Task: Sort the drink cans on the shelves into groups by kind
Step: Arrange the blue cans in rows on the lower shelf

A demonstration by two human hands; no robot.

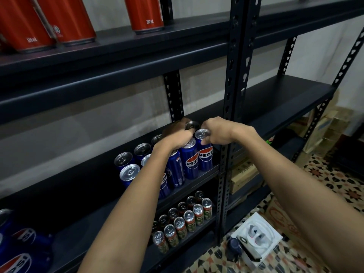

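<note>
We've got both hands up at the far right end of the Pepsi cans (189, 164) on the middle shelf (197, 180). Our left hand (177, 135) has its fingers curled round the top of a dark can (190, 125) at the back, and the right hand (218, 133) pinches the rim of the end Pepsi can (204, 154). These look full, so fairly heavy, stiff but dentable, with slick sides. Gripping round the rim or upper body seems safest. The green cans (183, 223) sit one shelf down, the red cans (145, 14) up top.
</note>
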